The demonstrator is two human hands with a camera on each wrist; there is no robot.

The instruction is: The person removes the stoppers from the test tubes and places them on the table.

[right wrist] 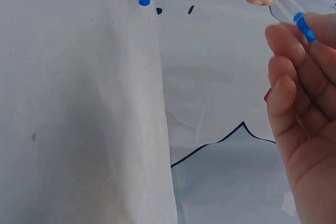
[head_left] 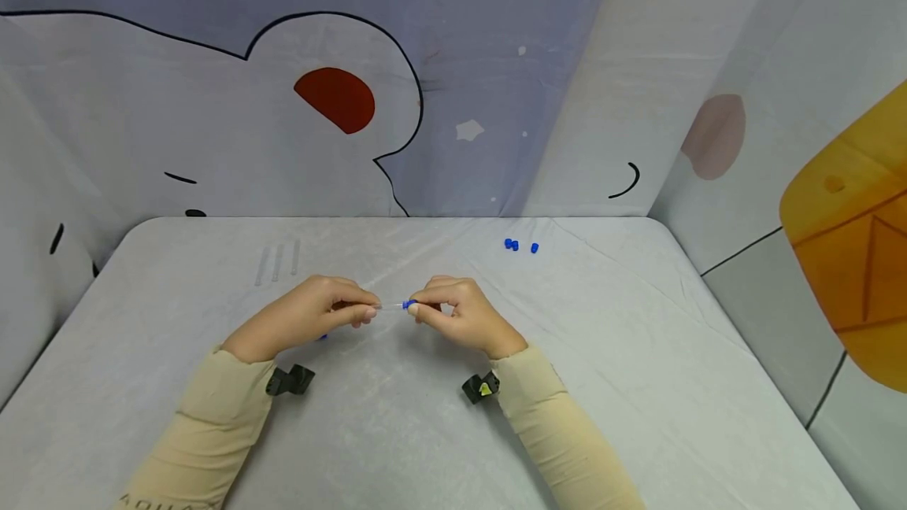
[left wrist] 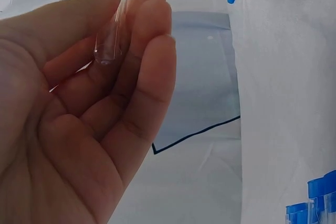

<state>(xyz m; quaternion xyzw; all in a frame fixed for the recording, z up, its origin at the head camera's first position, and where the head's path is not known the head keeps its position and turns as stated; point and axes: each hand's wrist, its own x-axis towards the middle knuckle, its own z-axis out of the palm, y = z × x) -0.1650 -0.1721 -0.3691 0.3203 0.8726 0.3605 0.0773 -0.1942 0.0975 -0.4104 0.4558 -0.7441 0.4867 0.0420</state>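
In the head view, my left hand (head_left: 312,313) pinches a clear test tube (head_left: 391,306) between thumb and fingers, near its rounded end. That rounded end of the tube (left wrist: 107,48) shows inside the curled fingers in the left wrist view. From the other side, my right hand (head_left: 457,312) pinches a blue cap (head_left: 409,304) at the tube's mouth. In the right wrist view the cap (right wrist: 303,25) sits in line with the tube, between thumb and forefinger. Both hands are above the white table (head_left: 397,431), tube roughly level.
Several uncapped clear tubes (head_left: 278,262) lie side by side at the back left. Loose blue caps (head_left: 534,248) lie at the back right. Tubes with blue caps (left wrist: 316,190) show at the left wrist view's lower right. Printed cloth (head_left: 482,101) hangs behind the table.
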